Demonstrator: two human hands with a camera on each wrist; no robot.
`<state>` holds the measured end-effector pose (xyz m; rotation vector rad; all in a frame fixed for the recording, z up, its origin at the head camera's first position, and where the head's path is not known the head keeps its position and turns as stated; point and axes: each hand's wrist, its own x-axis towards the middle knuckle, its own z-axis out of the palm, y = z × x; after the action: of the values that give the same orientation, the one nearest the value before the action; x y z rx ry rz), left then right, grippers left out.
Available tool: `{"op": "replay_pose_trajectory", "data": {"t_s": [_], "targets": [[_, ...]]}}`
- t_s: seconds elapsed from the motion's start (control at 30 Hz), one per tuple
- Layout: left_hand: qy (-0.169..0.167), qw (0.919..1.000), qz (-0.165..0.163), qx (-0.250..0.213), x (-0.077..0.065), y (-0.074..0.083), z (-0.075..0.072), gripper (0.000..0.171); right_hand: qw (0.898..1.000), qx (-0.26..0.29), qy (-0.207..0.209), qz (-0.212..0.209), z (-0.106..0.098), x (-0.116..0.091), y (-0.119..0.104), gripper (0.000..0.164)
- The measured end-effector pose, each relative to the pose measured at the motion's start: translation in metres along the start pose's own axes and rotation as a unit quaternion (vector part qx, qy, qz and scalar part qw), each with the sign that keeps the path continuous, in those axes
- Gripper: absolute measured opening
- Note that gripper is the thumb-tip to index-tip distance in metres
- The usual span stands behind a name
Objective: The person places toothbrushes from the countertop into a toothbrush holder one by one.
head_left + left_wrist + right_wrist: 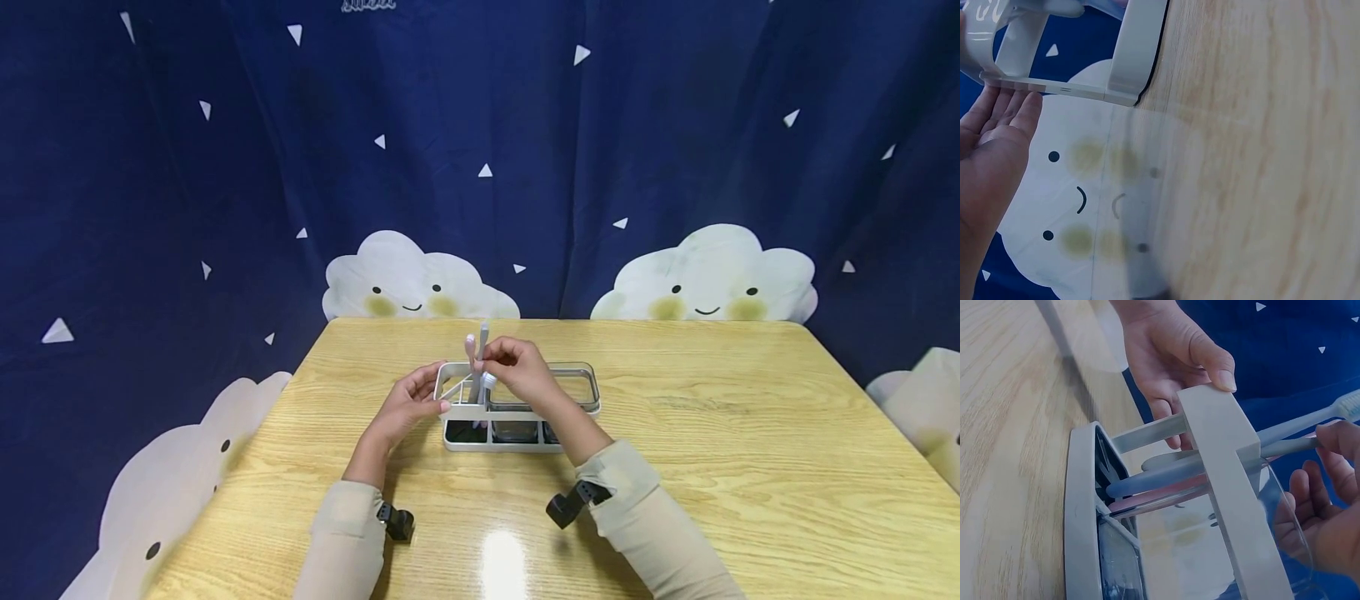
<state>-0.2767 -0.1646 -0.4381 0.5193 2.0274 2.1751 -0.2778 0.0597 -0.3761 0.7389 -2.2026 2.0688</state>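
Observation:
A white toothbrush holder [540, 447] with an upper rail and a dark-lined base stands on the table. My left hand [408, 406] grips its left end, the thumb on the front of the rail and the fingers behind; in the right wrist view that thumb presses the rail's corner. In the left compartment several toothbrushes lean, among them a pink one [470, 346] and a grey-blue one [483, 332]. Over that compartment my right hand [521, 371] pinches the grey handle [1291, 447] of a toothbrush. Blue [1157, 478] and pink handle ends reach the base.
Clear cups [516, 430] sit in the holder's middle and right compartments. The wooden table [712, 450] extends to both sides, with a dark blue cloud-patterned curtain [480, 217] behind its far edge. Black wrist cameras [573, 502] are strapped to both sleeves.

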Motion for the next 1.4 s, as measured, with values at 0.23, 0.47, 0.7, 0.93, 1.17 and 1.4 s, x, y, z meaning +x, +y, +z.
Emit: {"op": "replay_pose_trajectory", "data": {"t_s": [0.23, 0.47, 0.7, 0.93, 1.17, 1.4], "targets": [[-0.001, 1.0000, -0.004, 0.004, 0.000, 0.000, -0.002, 0.066, 0.999, -0.029, -0.020, 0.028, 0.003, 0.003, 0.004, 0.005], [-0.003, 1.0000, -0.004, 0.000, 0.001, 0.001, -0.001, 0.065, 0.996, -0.062, -0.058, 0.032, 0.004, 0.006, 0.004, 0.010], [-0.008, 0.9999, -0.007, -0.005, 0.000, 0.002, -0.001, 0.066, 0.990, -0.098, -0.098, 0.030, 0.005, 0.011, 0.006, 0.007], [-0.003, 0.9999, -0.005, -0.010, 0.000, 0.000, 0.000, 0.065, 0.985, -0.121, -0.122, 0.029, 0.003, 0.014, 0.004, 0.008], [-0.010, 0.9999, 0.009, -0.008, 0.001, -0.004, -0.002, 0.065, 0.969, -0.188, -0.161, -0.025, 0.000, 0.017, 0.000, 0.007], [-0.009, 0.9998, 0.005, -0.014, 0.001, -0.004, -0.002, 0.064, 0.964, -0.172, -0.201, -0.039, 0.000, 0.020, -0.002, 0.005]]}}
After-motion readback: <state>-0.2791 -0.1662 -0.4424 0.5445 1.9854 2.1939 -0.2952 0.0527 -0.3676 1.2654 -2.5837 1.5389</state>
